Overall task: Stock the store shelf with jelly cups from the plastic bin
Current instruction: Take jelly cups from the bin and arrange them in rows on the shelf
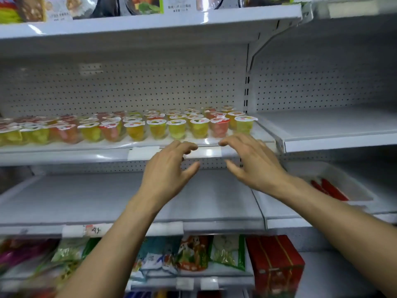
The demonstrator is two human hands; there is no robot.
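Several rows of jelly cups point(137, 127) in yellow, green and red stand on the white middle shelf point(64, 150), filling it from the left edge to its right end. My left hand point(169, 168) hovers just below the shelf's front lip, fingers loosely curled, holding nothing. My right hand point(251, 160) is beside it at the shelf's front right, fingers bent and empty, close to the rightmost yellow cup point(245, 124). A white plastic bin point(352, 186) sits on a lower shelf to the right, with red items inside.
The shelf below point(86, 198) the cups is bare. Snack bags point(193, 252) and a red box point(275, 261) fill the bottom shelf. Packaged food lines the top shelf point(150, 20). The right-hand bay's middle shelf point(335, 127) holds nothing.
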